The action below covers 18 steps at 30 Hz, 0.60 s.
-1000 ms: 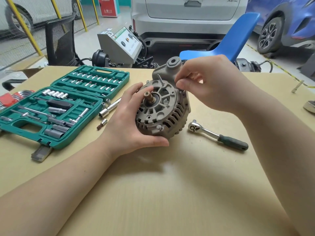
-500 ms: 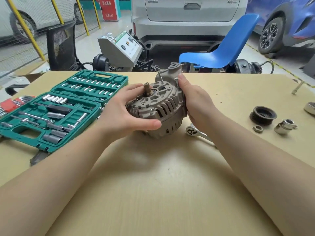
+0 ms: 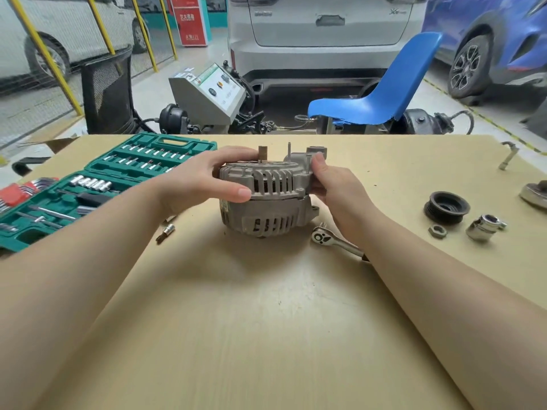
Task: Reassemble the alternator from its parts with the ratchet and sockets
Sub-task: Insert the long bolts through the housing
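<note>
You're holding the alternator (image 3: 268, 196) between both hands, sitting on the counter (image 3: 266, 321) mid-way across. Your left hand (image 3: 195, 182) is wrapping its left side, thumb curling along the front rim, your right hand (image 3: 331, 184) is clamping the right side by the mounting ear. Its shaft is pointing straight up, so the long axis is standing vertical, and the ratchet (image 3: 334, 242) is lying just beside its right

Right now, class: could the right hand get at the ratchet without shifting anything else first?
Probably yes. The ratchet lies on the table just under the right hand, its head uncovered. That hand holds the alternator, so it must let go first; the forearm hides the handle.
</note>
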{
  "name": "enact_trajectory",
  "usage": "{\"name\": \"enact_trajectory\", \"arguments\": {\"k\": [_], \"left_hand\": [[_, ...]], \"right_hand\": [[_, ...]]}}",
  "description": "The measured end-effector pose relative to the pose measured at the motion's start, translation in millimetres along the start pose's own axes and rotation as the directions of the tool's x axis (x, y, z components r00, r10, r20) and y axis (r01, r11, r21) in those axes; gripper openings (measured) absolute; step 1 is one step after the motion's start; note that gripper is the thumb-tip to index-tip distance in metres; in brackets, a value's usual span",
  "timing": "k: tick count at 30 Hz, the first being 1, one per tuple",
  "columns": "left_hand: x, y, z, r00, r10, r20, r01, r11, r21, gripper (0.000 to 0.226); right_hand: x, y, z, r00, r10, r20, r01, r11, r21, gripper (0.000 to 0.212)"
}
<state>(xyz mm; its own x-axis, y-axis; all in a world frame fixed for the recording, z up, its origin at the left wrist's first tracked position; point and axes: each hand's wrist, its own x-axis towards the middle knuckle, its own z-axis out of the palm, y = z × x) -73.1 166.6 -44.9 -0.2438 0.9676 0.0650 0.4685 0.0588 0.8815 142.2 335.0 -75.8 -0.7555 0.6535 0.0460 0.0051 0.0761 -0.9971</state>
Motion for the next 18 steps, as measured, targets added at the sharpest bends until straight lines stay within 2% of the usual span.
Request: {"name": "enact_trajectory", "arguments": {"k": [3, 5, 6, 9, 11, 13, 15, 16, 18], "left_hand": [[-20.3, -10.7, 24.1, 0.973, 0.111, -0.204, -0.114, 0.993, -0.003, 0.073], [-36.2, -21.1, 46.9, 0.91, 0.218, -0.353, -0.21, 0.976, 0.062, 0.072], [-42.1, -24.9, 56.4, 0.881, 0.276, -0.384, -0.246, 0.961, 0.127, 0.075], [-46.8, -24.1, 71.5, 0.84, 0.394, -0.372, -0.298, 0.909, 0.291, 0.093], [-44.7, -22.5, 73.1, 0.82, 0.433, -0.374, -0.326, 0.891, 0.316, 0.093], [-43.5, -25.5, 72.9, 0.813, 0.43, -0.393, -0.341, 0.898, 0.277, 0.091], [-42.6, -28.7, 73.0, 0.817, 0.407, -0.409, -0.341, 0.912, 0.226, 0.09], [-42.1, -29.2, 73.3, 0.812, 0.414, -0.411, -0.353, 0.91, 0.218, 0.089], [-40.4, -29.1, 74.0, 0.785, 0.47, -0.403, -0.405, 0.882, 0.241, 0.082]], "right_hand": [[0.5, -0.7, -2.3, 1.0, -0.008, 0.025, 0.008, 1.0, 0.0, 0.046], [0.4, -0.6, -2.3, 1.0, -0.004, 0.024, 0.005, 1.0, -0.015, 0.047], [0.4, -1.2, -1.9, 1.0, -0.003, 0.026, 0.004, 1.0, -0.02, 0.047], [-0.6, -5.2, -4.1, 0.999, -0.036, -0.011, 0.035, 0.995, -0.098, 0.046], [0.1, -6.6, -9.0, 0.984, -0.131, -0.124, 0.098, 0.964, -0.246, 0.043], [-0.8, -5.9, -12.8, 0.929, -0.28, -0.243, 0.177, 0.91, -0.376, 0.034], [-1.2, -8.1, -15.4, 0.852, -0.431, -0.298, 0.267, 0.846, -0.461, 0.025], [-0.3, -10.6, -17.4, 0.826, -0.497, -0.264, 0.33, 0.807, -0.489, 0.019], [1.2, -16.7, -21.1, 0.807, -0.584, -0.083, 0.468, 0.719, -0.513, 0.014]]}}
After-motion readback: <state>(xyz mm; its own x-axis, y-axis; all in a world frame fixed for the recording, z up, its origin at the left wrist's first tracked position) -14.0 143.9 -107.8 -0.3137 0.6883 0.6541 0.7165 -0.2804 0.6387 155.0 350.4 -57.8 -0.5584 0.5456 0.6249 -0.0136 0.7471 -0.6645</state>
